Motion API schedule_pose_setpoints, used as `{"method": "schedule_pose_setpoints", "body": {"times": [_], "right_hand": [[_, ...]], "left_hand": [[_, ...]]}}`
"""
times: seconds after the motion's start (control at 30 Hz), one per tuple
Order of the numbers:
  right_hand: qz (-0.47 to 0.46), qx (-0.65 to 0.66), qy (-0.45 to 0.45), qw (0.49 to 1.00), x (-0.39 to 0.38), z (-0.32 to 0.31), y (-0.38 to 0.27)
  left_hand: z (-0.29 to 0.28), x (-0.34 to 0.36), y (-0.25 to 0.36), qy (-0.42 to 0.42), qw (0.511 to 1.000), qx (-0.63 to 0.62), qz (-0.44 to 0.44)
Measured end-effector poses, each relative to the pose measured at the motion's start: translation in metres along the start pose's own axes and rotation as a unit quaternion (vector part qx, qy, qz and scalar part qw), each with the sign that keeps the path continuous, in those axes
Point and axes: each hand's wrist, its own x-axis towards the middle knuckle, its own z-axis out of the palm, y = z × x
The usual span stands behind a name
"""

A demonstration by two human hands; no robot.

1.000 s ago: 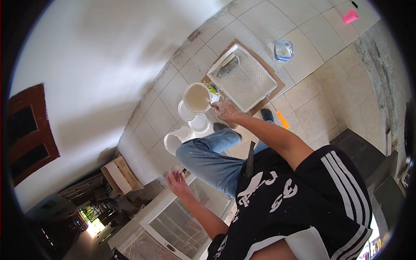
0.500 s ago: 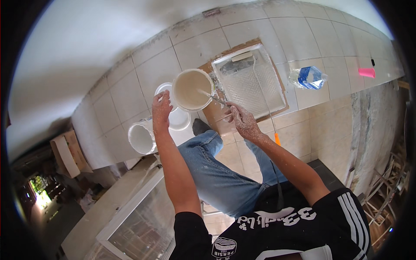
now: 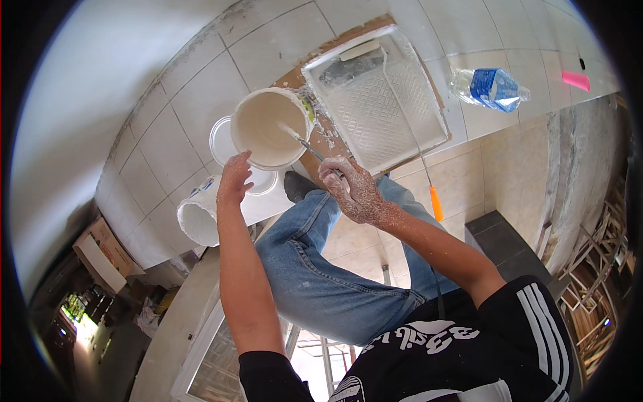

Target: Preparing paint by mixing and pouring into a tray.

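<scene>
My right hand (image 3: 353, 191), speckled with white, is closed round a thin metal rod (image 3: 306, 144). The rod's pale, coated end (image 3: 288, 130) reaches over the mouth of a white bucket (image 3: 239, 139) with an off-white layer of paint (image 3: 264, 120) inside. Close to the bucket's near left side is my left hand (image 3: 235, 178), empty and with its fingers apart and slightly curled; whether it touches the rim I cannot tell. A round white lid (image 3: 218, 137) lies partly hidden beside the bucket, and another (image 3: 262, 183) lies nearer me.
Right of the bucket, a white paint tray (image 3: 382, 114) holds a roller (image 3: 360, 50) with an orange handle (image 3: 436, 203), on cardboard (image 3: 329, 132). A second white bucket (image 3: 197, 222) lies tipped at left. A plastic bottle (image 3: 493, 89) and pink cup (image 3: 576, 81) are at right.
The view has shifted, so the bucket and tray sit further left and higher. My right hand has turned, its back showing more, still gripping the rod. My left hand stays near the bucket.
</scene>
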Motion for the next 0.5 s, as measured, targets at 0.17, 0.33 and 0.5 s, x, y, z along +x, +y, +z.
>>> {"method": "schedule_pose_setpoints", "body": {"times": [0.17,0.33,0.5], "right_hand": [[0.037,-0.011,0.05,0.998,0.001,-0.001,0.002],[0.078,-0.026,0.058,0.995,0.004,-0.012,0.005],[0.094,-0.024,0.074,0.993,0.008,-0.023,0.003]], "left_hand": [[-0.004,0.01,-0.011,-0.006,0.993,-0.119,-0.004],[-0.001,0.015,-0.012,0.002,0.991,-0.133,0.032],[0.006,0.008,0.001,0.018,0.987,-0.145,0.071]]}}
